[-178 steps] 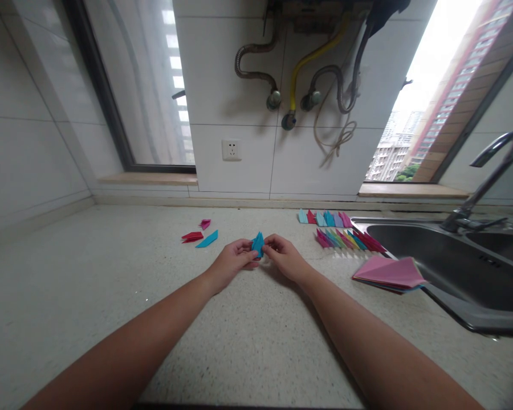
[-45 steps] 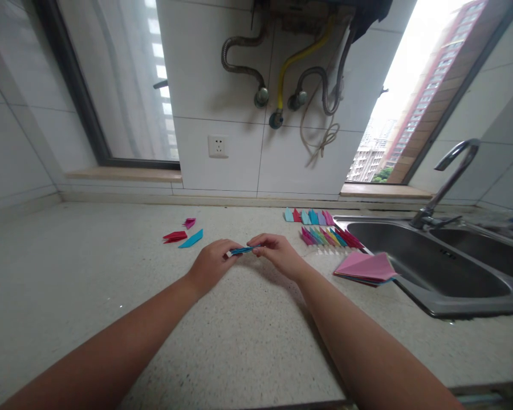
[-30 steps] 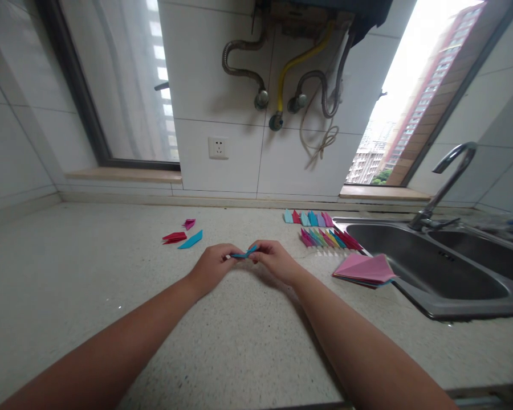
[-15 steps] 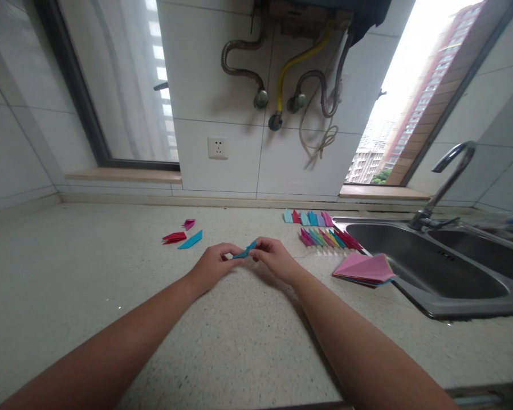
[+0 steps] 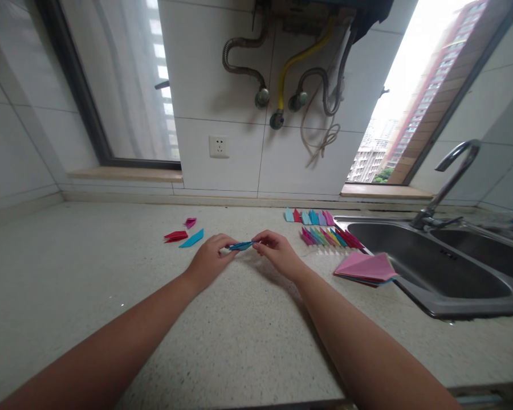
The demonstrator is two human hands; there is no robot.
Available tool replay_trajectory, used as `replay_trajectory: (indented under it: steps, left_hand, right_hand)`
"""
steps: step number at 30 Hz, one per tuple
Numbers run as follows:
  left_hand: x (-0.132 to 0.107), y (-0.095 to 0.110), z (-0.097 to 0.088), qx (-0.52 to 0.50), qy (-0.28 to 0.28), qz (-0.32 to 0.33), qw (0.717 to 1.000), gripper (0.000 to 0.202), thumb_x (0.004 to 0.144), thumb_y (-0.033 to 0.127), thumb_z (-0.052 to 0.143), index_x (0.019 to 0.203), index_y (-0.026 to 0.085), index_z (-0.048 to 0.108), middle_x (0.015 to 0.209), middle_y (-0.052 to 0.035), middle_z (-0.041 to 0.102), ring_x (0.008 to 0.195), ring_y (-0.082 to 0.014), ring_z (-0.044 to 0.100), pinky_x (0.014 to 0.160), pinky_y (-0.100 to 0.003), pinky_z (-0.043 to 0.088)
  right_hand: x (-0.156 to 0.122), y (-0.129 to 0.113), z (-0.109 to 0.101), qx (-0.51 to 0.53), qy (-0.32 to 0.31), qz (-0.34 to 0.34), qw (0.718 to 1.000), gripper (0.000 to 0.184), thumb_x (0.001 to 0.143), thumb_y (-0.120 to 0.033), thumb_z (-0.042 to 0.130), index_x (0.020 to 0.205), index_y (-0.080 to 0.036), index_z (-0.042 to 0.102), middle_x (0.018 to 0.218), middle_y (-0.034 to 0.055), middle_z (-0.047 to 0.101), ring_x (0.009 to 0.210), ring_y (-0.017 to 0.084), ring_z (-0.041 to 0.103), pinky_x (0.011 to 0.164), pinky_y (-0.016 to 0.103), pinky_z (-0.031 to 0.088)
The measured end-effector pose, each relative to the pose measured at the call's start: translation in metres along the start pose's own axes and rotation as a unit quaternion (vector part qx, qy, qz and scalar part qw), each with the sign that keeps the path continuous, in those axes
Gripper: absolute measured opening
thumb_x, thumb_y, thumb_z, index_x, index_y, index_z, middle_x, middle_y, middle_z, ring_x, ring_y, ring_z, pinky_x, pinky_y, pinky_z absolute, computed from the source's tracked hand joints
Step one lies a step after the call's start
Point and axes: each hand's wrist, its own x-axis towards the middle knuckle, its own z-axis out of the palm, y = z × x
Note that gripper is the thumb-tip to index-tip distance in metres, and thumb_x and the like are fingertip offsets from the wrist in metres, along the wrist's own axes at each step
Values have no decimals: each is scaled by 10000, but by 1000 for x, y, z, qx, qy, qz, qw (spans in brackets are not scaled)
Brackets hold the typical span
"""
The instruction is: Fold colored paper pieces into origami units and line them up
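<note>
A small folded piece of blue paper is pinched between both my hands just above the speckled countertop. My left hand grips its left end with closed fingers. My right hand pinches its right end. The paper lies almost flat, seen edge-on. Left of my hands lie three folded pieces: a red one, a small pink one and a blue one.
Two rows of folded coloured paper pieces lie to the right, near the steel sink with its tap. A stack of pink paper sheets overhangs the sink rim. Tiled wall, socket and pipes stand behind.
The blue paper went from standing upright between my fingers to lying flat and narrow. Over the last second both hands lifted slightly and shifted a little farther from me.
</note>
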Motion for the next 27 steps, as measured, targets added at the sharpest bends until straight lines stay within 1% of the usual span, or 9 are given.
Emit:
replay_trajectory:
  steps: [3, 8, 12, 16, 18, 20, 22, 25, 27]
  left_hand:
    - [0, 1, 2, -15, 0, -4, 1000, 206, 863, 327, 631, 1018, 222, 717, 931, -54, 661, 862, -171, 610, 608, -246, 476]
    - [-1, 1, 8, -44, -8, -37, 998, 196, 836, 351, 658, 946, 200, 715, 887, -45, 673, 823, -166, 623, 626, -257, 484]
    - [-2, 0, 12, -78, -1, -94, 993, 193, 800, 354, 688, 878, 178, 687, 857, -40, 671, 774, -159, 618, 609, -256, 489]
    - [0, -5, 15, -198, -13, -172, 965, 245, 799, 395, 683, 886, 171, 639, 820, -23, 643, 643, -121, 594, 558, -253, 514]
    - [1, -6, 15, -258, -8, -180, 949, 245, 795, 382, 690, 896, 171, 616, 837, -23, 638, 692, -128, 614, 605, -274, 554]
    - [2, -6, 16, -295, -1, -175, 939, 230, 786, 350, 701, 889, 171, 600, 857, -26, 638, 795, -147, 636, 690, -308, 585]
    - [3, -5, 16, -317, -1, -175, 932, 223, 777, 326, 710, 883, 170, 590, 864, -25, 639, 846, -154, 640, 738, -332, 593]
    - [2, -1, 16, -327, -9, -180, 928, 253, 760, 315, 728, 904, 173, 576, 870, -27, 640, 845, -156, 636, 712, -328, 592]
    - [2, 2, 15, -313, -8, -172, 934, 306, 739, 306, 750, 951, 176, 572, 887, -34, 642, 840, -162, 629, 667, -304, 577]
  right_hand:
    - [1, 1, 0, -18, 8, -1, 1000, 215, 801, -372, 689, 894, -179, 668, 741, 8, 628, 653, 123, 523, 615, 273, 411]
    - [0, 1, 3, -27, 5, -6, 1000, 205, 817, -372, 666, 881, -177, 661, 755, 14, 634, 664, 125, 532, 633, 279, 429]
    - [-1, 0, 6, -26, 2, -7, 1000, 204, 821, -366, 663, 903, -179, 664, 780, 24, 640, 682, 129, 541, 646, 285, 439]
    - [-2, -1, 8, -19, 22, -11, 1000, 308, 793, -377, 696, 1036, -195, 643, 906, 46, 654, 763, 142, 575, 686, 291, 460]
    - [-2, -1, 8, -35, 20, -2, 999, 319, 784, -381, 704, 1035, -195, 646, 912, 45, 654, 765, 143, 571, 689, 291, 459]
    - [-3, -2, 8, -66, 11, 7, 998, 272, 800, -387, 686, 986, -189, 664, 815, 24, 638, 699, 135, 543, 651, 285, 440]
    - [-4, -3, 7, -96, 9, -8, 995, 222, 822, -383, 663, 932, -190, 673, 730, 6, 613, 647, 129, 518, 621, 280, 418]
    - [-5, -7, 7, -133, 15, -57, 989, 163, 839, -349, 648, 890, -196, 672, 749, 13, 628, 665, 131, 531, 628, 278, 414]
    - [-6, -10, 7, -149, 16, -82, 985, 139, 844, -328, 643, 873, -195, 671, 778, 22, 638, 677, 131, 537, 627, 275, 413]
